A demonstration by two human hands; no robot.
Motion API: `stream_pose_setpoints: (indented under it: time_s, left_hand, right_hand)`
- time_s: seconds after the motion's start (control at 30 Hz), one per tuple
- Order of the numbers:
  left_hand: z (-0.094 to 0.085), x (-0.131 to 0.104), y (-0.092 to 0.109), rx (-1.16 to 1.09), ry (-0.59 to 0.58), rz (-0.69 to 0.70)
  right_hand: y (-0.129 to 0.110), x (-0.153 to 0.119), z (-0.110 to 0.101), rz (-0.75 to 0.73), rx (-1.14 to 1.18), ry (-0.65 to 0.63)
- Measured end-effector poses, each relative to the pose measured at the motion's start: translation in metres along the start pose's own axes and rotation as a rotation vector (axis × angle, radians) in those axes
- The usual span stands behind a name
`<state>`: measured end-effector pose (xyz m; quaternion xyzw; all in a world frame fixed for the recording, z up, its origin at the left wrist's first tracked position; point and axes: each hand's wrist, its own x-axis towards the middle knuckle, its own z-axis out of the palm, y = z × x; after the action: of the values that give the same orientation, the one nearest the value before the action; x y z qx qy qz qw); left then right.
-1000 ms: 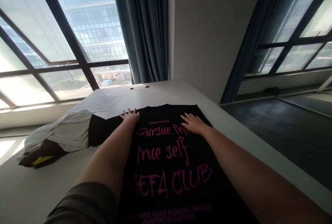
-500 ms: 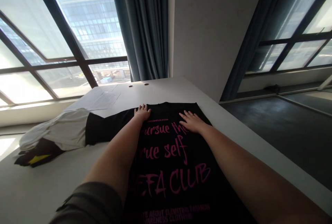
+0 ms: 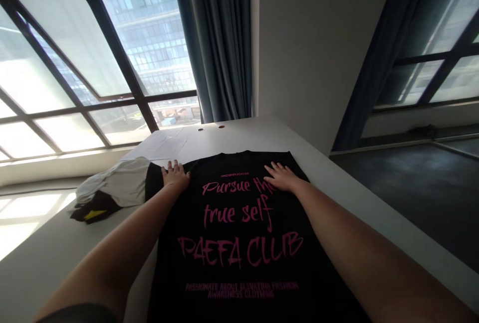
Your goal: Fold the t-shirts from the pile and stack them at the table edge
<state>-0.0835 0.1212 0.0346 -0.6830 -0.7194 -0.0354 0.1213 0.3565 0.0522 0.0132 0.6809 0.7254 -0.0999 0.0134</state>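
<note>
A black T-shirt [image 3: 224, 228] with pink lettering lies spread on the white table, its collar end away from me. My left hand [image 3: 175, 176] rests flat on the shirt's left shoulder and sleeve area, fingers apart. On the right side near the shoulder, my right hand [image 3: 281, 177] presses flat on the cloth with fingers spread. Neither hand grips the fabric. The right edge of the shirt looks straight, and the right sleeve does not show. The lower hem runs out of view.
Left of the shirt lies a bundled grey-and-black garment [image 3: 112, 183] with a yellow patch. Paper sheets [image 3: 160, 143] are on the far left part of the white table [image 3: 254, 133], near two round holes. Windows, a blue curtain [image 3: 224, 39] and a wall stand behind.
My left hand has slid leftward across the shirt toward its sleeve, uncovering the lettering's left side. My right hand stays at nearly the same spot. The view has shifted slightly left.
</note>
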Motion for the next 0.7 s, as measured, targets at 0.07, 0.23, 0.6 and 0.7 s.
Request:
stream_pose_setpoints:
  time_s: [0.07, 0.23, 0.6, 0.7]
  left_hand:
    - [-0.008, -0.016, -0.04, 0.058, 0.082, -0.074]
    - [-0.031, -0.048, -0.103, 0.105, 0.127, -0.139]
    - [-0.047, -0.022, -0.107, -0.199, -0.137, -0.3]
    - [-0.049, -0.012, -0.11, -0.24, -0.128, -0.259]
  right_hand:
    - [0.002, 0.002, 0.003, -0.008, 0.007, 0.012]
    - [0.005, 0.005, 0.007, -0.011, 0.032, 0.049]
    - [0.003, -0.001, 0.004, -0.012, 0.021, 0.09]
    - [0.003, -0.001, 0.004, -0.014, 0.013, 0.087]
